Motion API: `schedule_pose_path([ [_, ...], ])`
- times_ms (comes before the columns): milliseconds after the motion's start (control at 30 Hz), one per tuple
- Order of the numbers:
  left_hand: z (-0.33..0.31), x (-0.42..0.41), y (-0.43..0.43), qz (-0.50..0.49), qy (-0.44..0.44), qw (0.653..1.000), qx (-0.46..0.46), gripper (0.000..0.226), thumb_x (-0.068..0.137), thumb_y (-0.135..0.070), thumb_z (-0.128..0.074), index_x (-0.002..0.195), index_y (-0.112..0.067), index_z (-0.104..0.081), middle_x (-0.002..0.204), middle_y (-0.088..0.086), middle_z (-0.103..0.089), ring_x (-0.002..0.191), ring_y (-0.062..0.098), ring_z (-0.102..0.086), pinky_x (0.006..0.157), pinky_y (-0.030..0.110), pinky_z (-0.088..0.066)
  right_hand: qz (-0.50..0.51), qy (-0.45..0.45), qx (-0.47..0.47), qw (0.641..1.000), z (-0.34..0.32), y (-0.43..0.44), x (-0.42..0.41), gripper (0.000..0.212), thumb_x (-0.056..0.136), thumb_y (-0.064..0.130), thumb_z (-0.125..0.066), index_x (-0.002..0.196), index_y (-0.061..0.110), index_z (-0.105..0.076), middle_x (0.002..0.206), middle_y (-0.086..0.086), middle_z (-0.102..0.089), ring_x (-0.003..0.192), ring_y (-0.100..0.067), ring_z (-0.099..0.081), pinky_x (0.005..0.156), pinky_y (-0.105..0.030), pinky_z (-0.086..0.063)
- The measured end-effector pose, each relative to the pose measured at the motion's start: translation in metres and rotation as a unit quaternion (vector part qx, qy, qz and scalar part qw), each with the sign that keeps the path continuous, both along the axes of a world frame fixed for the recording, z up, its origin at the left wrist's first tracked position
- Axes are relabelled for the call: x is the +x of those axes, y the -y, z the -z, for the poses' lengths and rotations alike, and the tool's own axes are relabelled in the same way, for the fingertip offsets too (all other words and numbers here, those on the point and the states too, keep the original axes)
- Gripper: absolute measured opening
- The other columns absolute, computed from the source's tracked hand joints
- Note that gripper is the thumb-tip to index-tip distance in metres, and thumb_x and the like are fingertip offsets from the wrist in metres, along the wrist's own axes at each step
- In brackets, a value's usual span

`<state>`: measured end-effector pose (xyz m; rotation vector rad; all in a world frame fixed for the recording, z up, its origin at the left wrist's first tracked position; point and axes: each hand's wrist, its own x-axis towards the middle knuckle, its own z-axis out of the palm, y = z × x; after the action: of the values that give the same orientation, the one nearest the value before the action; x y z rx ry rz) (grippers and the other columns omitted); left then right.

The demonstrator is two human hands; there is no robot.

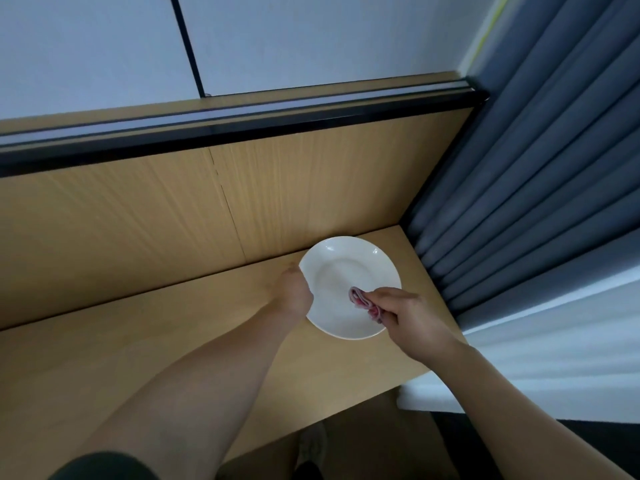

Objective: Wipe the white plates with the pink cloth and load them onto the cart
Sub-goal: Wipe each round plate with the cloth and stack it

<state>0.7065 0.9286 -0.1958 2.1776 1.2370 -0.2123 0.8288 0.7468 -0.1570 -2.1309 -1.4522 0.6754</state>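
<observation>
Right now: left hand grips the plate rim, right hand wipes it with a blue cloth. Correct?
Not quite. The cloth is pink, not blue, as the head view shows. The left hand does grip the plate rim, and the right hand wipes.

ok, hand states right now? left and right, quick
Left hand: closed on the white plate at its left rim.
Right hand: closed on the pink cloth, pressed to the plate.
</observation>
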Motion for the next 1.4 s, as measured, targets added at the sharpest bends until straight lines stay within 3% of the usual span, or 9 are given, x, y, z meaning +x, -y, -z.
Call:
schedule_pose_path([
  [167, 0.003, -0.016, 0.002, -0.106, 0.068, 0.990, -0.069, 0.033, 0.085, -0.002, -0.052, 0.117, -0.004, -0.046, 0.113, 0.010, -0.059, 0.101, 0.029, -0.059, 0.071, 0.032, -0.045, -0.003, 0.002, 0.006, 1.000, -0.007, -0.004, -0.002, 0.041, 0.093, -0.005, -0.048, 0.124, 0.017, -0.064, 0.094, 0.008, -0.060, 0.088, -0.009, -0.060, 0.077, -0.035, -0.053],
  [467, -0.021, -0.103, -0.008, -0.182, 0.132, 0.971, -0.085, 0.032, 0.084, -0.001, -0.046, 0.115, -0.010, -0.048, 0.084, -0.003, -0.054, 0.078, 0.020, -0.054, 0.061, 0.028, -0.041, -0.028, -0.003, 0.046, 0.999, -0.021, -0.038, -0.046, 0.041, 0.090, -0.010, -0.046, 0.117, 0.013, -0.068, 0.088, 0.006, -0.060, 0.083, -0.010, -0.058, 0.070, -0.025, -0.048],
  [600, -0.022, -0.171, -0.011, -0.237, 0.119, 0.961, -0.080, 0.036, 0.085, -0.002, -0.045, 0.119, -0.013, -0.049, 0.089, -0.003, -0.058, 0.081, 0.020, -0.057, 0.061, 0.028, -0.044, -0.059, -0.008, 0.062, 0.996, -0.024, -0.060, -0.089, 0.045, 0.086, -0.015, -0.048, 0.116, 0.011, -0.069, 0.093, 0.002, -0.065, 0.083, -0.009, -0.059, 0.071, -0.015, -0.044],
  [800, -0.024, -0.268, -0.015, -0.266, 0.088, 0.958, -0.059, 0.030, 0.088, -0.003, -0.049, 0.118, -0.007, -0.051, 0.100, 0.000, -0.059, 0.083, 0.018, -0.053, 0.071, 0.028, -0.042, -0.138, -0.004, 0.054, 0.989, -0.019, -0.095, -0.171, 0.047, 0.085, -0.011, -0.051, 0.117, 0.019, -0.069, 0.088, 0.005, -0.064, 0.081, -0.009, -0.057, 0.072, -0.028, -0.048],
  [900, -0.028, -0.303, -0.016, -0.292, 0.088, 0.951, -0.054, 0.012, 0.092, -0.003, -0.049, 0.097, -0.012, -0.054, 0.084, -0.004, -0.051, 0.072, 0.013, -0.048, 0.062, 0.021, -0.037, -0.170, -0.008, 0.043, 0.984, -0.019, -0.110, -0.211, 0.044, 0.087, -0.007, -0.049, 0.116, 0.020, -0.069, 0.088, 0.005, -0.063, 0.081, -0.010, -0.055, 0.074, -0.030, -0.048],
  [1000, -0.029, -0.325, -0.018, -0.301, 0.112, 0.945, -0.066, 0.029, 0.093, -0.003, -0.050, 0.073, -0.023, -0.041, 0.072, -0.010, -0.044, 0.062, 0.004, -0.042, 0.053, 0.015, -0.033, -0.193, -0.017, 0.025, 0.981, -0.017, -0.122, -0.243, 0.045, 0.089, -0.004, -0.049, 0.122, 0.021, -0.066, 0.092, 0.005, -0.064, 0.085, -0.009, -0.055, 0.078, -0.026, -0.047],
  [1167, -0.017, -0.357, -0.023, -0.326, 0.130, 0.932, -0.088, 0.010, 0.085, -0.020, -0.061, 0.089, -0.017, -0.052, 0.081, -0.002, -0.056, 0.078, 0.019, -0.057, 0.078, 0.036, -0.053, -0.229, -0.002, 0.004, 0.973, -0.006, -0.140, -0.275, 0.044, 0.092, -0.001, -0.048, 0.128, 0.021, -0.063, 0.092, 0.008, -0.061, 0.087, -0.013, -0.056, 0.081, -0.030, -0.048],
  [1233, -0.011, -0.363, -0.023, -0.332, 0.144, 0.927, -0.099, 0.024, 0.082, -0.025, -0.061, 0.099, -0.009, -0.055, 0.087, 0.004, -0.059, 0.084, 0.024, -0.060, 0.082, 0.041, -0.054, -0.238, 0.016, -0.003, 0.971, 0.000, -0.147, -0.281, 0.046, 0.092, -0.002, -0.047, 0.128, 0.022, -0.062, 0.091, 0.008, -0.060, 0.087, -0.014, -0.055, 0.080, -0.032, -0.049],
  [1400, -0.005, -0.368, -0.025, -0.328, 0.112, 0.932, -0.107, 0.020, 0.091, -0.016, -0.053, 0.110, -0.013, -0.048, 0.095, 0.000, -0.056, 0.086, 0.018, -0.055, 0.071, 0.029, -0.043, -0.257, 0.052, -0.034, 0.964, 0.010, -0.176, -0.292, 0.050, 0.095, 0.001, -0.043, 0.134, 0.031, -0.056, 0.094, 0.010, -0.054, 0.086, -0.009, -0.049, 0.075, -0.019, -0.042],
])
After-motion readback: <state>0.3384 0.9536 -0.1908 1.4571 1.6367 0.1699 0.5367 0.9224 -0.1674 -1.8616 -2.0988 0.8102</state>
